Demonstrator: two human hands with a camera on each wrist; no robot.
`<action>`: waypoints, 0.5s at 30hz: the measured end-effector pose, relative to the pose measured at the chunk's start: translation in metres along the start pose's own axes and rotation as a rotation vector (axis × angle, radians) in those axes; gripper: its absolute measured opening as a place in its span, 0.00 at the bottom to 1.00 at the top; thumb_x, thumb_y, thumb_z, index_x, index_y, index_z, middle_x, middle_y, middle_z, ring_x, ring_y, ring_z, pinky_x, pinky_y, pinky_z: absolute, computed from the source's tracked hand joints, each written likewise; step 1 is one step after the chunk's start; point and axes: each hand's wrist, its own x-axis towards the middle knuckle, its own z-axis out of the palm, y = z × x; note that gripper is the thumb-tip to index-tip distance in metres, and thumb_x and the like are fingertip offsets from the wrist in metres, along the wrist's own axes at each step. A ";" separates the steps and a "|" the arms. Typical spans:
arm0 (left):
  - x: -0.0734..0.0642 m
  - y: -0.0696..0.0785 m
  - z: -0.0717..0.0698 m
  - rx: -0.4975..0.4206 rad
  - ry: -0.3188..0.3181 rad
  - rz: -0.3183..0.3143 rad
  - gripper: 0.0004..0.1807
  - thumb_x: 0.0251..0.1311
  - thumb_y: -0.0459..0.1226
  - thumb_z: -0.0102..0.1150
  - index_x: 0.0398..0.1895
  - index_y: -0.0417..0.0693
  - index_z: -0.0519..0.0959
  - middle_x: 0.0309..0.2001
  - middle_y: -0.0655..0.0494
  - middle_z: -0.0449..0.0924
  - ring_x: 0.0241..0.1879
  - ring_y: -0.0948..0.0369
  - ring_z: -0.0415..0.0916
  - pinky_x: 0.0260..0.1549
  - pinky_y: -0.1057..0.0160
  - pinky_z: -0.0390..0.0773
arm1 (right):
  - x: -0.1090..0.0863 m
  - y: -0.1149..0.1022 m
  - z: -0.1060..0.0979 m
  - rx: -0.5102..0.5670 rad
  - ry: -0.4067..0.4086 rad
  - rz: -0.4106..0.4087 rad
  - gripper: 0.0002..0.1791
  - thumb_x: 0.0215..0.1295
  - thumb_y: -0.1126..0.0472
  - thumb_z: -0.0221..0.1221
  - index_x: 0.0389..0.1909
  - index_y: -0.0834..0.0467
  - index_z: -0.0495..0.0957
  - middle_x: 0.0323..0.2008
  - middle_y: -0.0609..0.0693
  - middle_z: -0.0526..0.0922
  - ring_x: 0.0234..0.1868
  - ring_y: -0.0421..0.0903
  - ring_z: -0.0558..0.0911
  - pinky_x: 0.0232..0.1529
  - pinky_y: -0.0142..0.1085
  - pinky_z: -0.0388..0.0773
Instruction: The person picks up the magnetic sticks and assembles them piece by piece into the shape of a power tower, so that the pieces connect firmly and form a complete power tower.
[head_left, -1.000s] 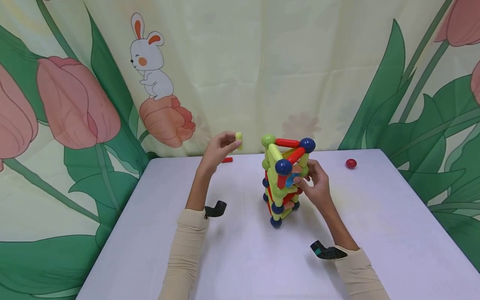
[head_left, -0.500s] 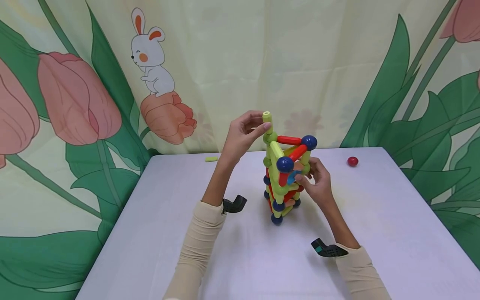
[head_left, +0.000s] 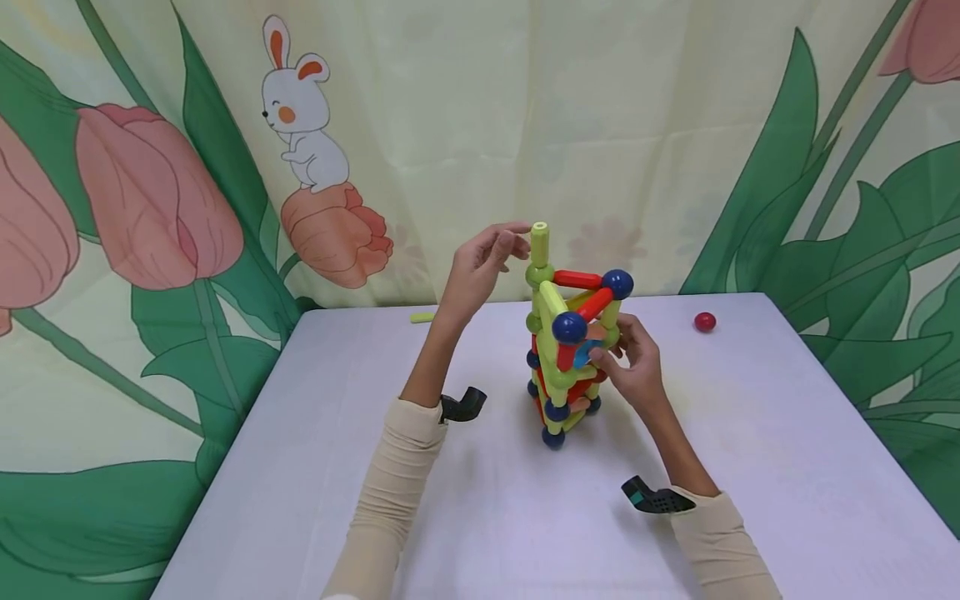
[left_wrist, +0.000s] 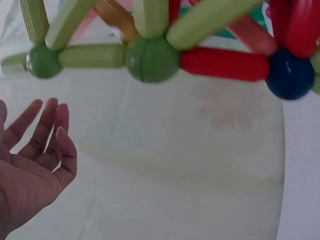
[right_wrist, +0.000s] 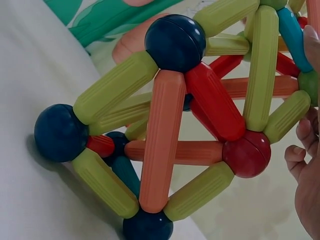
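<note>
A tower of magnetic building sticks and balls (head_left: pixel 558 383) stands upright on the table, in light green, red, orange and blue. On the light green ball (head_left: pixel 539 275) at its top left corner, a light green stick (head_left: pixel 539 244) stands on end. Beside that stick is my left hand (head_left: pixel 483 262), its fingers loosely bent and holding nothing; the left wrist view shows the hand (left_wrist: pixel 37 155) apart from the tower. My right hand (head_left: pixel 636 362) grips the tower's right side near a blue stick (head_left: pixel 587 353), with thumb and fingers around a green ball (right_wrist: pixel 308 87).
A loose light green stick (head_left: pixel 422 317) lies at the table's back edge, left of the tower. Toward the back right sits a red ball (head_left: pixel 704 322). A printed curtain (head_left: pixel 450 150) hangs right behind the white table (head_left: pixel 300 467).
My left hand carried the light green stick rightward to the tower's top corner ball, then let go and drew slightly back. My right hand kept its hold on the tower.
</note>
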 end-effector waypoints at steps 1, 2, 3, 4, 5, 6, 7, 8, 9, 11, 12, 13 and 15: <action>0.000 -0.008 -0.004 0.002 0.015 -0.017 0.17 0.75 0.42 0.45 0.55 0.44 0.79 0.43 0.43 0.83 0.45 0.55 0.81 0.38 0.61 0.77 | 0.000 0.001 0.000 0.002 -0.001 -0.002 0.24 0.59 0.76 0.62 0.56 0.69 0.68 0.42 0.37 0.78 0.38 0.38 0.72 0.36 0.28 0.67; -0.001 -0.017 -0.008 0.016 0.033 -0.029 0.17 0.74 0.43 0.46 0.53 0.44 0.80 0.43 0.43 0.83 0.44 0.54 0.81 0.37 0.60 0.77 | 0.000 0.001 0.000 0.002 -0.002 -0.003 0.24 0.59 0.75 0.62 0.56 0.69 0.68 0.42 0.38 0.78 0.38 0.38 0.72 0.36 0.28 0.67; -0.002 -0.028 -0.013 0.035 0.056 -0.044 0.17 0.74 0.43 0.47 0.51 0.43 0.80 0.43 0.42 0.83 0.44 0.54 0.82 0.38 0.60 0.78 | 0.000 0.002 0.000 0.002 -0.003 -0.003 0.24 0.59 0.76 0.62 0.56 0.69 0.68 0.42 0.38 0.78 0.38 0.38 0.72 0.36 0.28 0.67; -0.003 -0.040 -0.019 0.066 0.082 -0.058 0.17 0.73 0.44 0.48 0.49 0.43 0.81 0.42 0.42 0.84 0.43 0.53 0.82 0.39 0.60 0.78 | -0.001 0.001 0.000 0.000 -0.003 -0.002 0.24 0.58 0.76 0.62 0.56 0.69 0.68 0.42 0.37 0.78 0.38 0.38 0.72 0.36 0.28 0.67; -0.005 -0.054 -0.025 0.100 0.111 -0.076 0.16 0.72 0.44 0.50 0.48 0.43 0.82 0.41 0.42 0.84 0.42 0.53 0.82 0.40 0.61 0.79 | -0.001 0.001 0.001 -0.003 -0.003 0.001 0.24 0.58 0.77 0.62 0.56 0.69 0.68 0.42 0.37 0.78 0.38 0.37 0.72 0.36 0.28 0.67; -0.008 -0.067 -0.032 0.139 0.141 -0.101 0.15 0.71 0.44 0.53 0.46 0.43 0.82 0.41 0.43 0.84 0.41 0.53 0.82 0.40 0.63 0.79 | -0.001 0.001 0.001 -0.006 -0.003 0.004 0.24 0.58 0.78 0.61 0.56 0.69 0.68 0.42 0.36 0.78 0.38 0.37 0.72 0.36 0.28 0.67; -0.011 -0.080 -0.039 0.173 0.174 -0.130 0.14 0.70 0.43 0.54 0.46 0.43 0.82 0.40 0.43 0.84 0.41 0.53 0.81 0.41 0.63 0.78 | -0.001 0.000 0.001 -0.008 -0.004 0.005 0.25 0.57 0.79 0.61 0.56 0.70 0.68 0.42 0.35 0.78 0.38 0.36 0.72 0.36 0.28 0.67; -0.015 -0.093 -0.046 0.211 0.202 -0.159 0.14 0.70 0.43 0.55 0.45 0.42 0.83 0.40 0.44 0.85 0.41 0.53 0.81 0.42 0.65 0.78 | -0.001 -0.002 0.002 -0.010 -0.006 0.005 0.25 0.57 0.80 0.60 0.56 0.71 0.67 0.42 0.35 0.78 0.38 0.36 0.72 0.36 0.28 0.67; -0.019 -0.105 -0.052 0.251 0.226 -0.197 0.14 0.70 0.42 0.55 0.45 0.42 0.83 0.40 0.44 0.85 0.42 0.53 0.80 0.43 0.64 0.77 | -0.001 -0.003 0.002 -0.012 -0.009 0.003 0.25 0.56 0.80 0.60 0.56 0.71 0.67 0.43 0.34 0.78 0.38 0.36 0.72 0.36 0.28 0.67; -0.028 -0.127 -0.064 0.313 0.249 -0.278 0.13 0.70 0.41 0.54 0.46 0.41 0.83 0.41 0.44 0.84 0.43 0.53 0.78 0.44 0.60 0.77 | -0.001 -0.010 0.003 -0.015 -0.014 -0.010 0.24 0.56 0.81 0.59 0.55 0.73 0.66 0.42 0.33 0.78 0.38 0.35 0.72 0.36 0.28 0.68; -0.032 -0.136 -0.069 0.347 0.245 -0.313 0.14 0.70 0.40 0.54 0.47 0.40 0.82 0.42 0.43 0.83 0.45 0.52 0.78 0.46 0.58 0.77 | -0.001 -0.013 0.003 -0.015 -0.016 -0.019 0.24 0.56 0.81 0.59 0.55 0.74 0.66 0.42 0.33 0.78 0.38 0.35 0.72 0.36 0.28 0.67; -0.035 -0.144 -0.073 0.380 0.233 -0.339 0.14 0.70 0.38 0.53 0.47 0.38 0.82 0.44 0.43 0.83 0.48 0.51 0.77 0.48 0.55 0.76 | 0.000 -0.017 0.003 -0.018 -0.018 -0.027 0.24 0.56 0.81 0.59 0.54 0.75 0.66 0.42 0.33 0.78 0.37 0.35 0.72 0.36 0.28 0.67; -0.041 -0.159 -0.079 0.454 0.186 -0.371 0.14 0.69 0.35 0.53 0.50 0.34 0.81 0.49 0.40 0.81 0.54 0.48 0.76 0.55 0.51 0.74 | 0.001 -0.024 0.004 -0.025 -0.020 -0.038 0.23 0.56 0.80 0.59 0.53 0.76 0.66 0.41 0.33 0.77 0.37 0.35 0.72 0.36 0.29 0.67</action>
